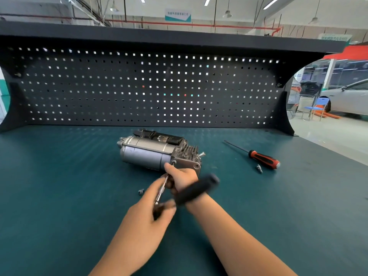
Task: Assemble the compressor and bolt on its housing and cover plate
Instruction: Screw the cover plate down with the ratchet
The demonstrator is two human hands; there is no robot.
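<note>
Grey metal compressor (147, 154) mid-table looks mostly built; right hand (182, 177) pinches steel extension bar (162, 188) on cover-plate bolt (173, 161), left hand (145, 218) grips black-handled ratchet (197, 189); bolting unfinished.

Brightly, evenly lit from white ceiling strip lamps (207, 1), with backlight pinpoints through the dark perforated metal backboard (119, 90) and faint shadows on the teal bench mat (59, 186). Motion-blurred at the black bar-shaped tool handle (196, 189) and thin silver shaft (162, 188); bowed by wide-angle distortion toward the edges.

Grey compressor (151, 154) sideways on green table (59, 176)
</note>
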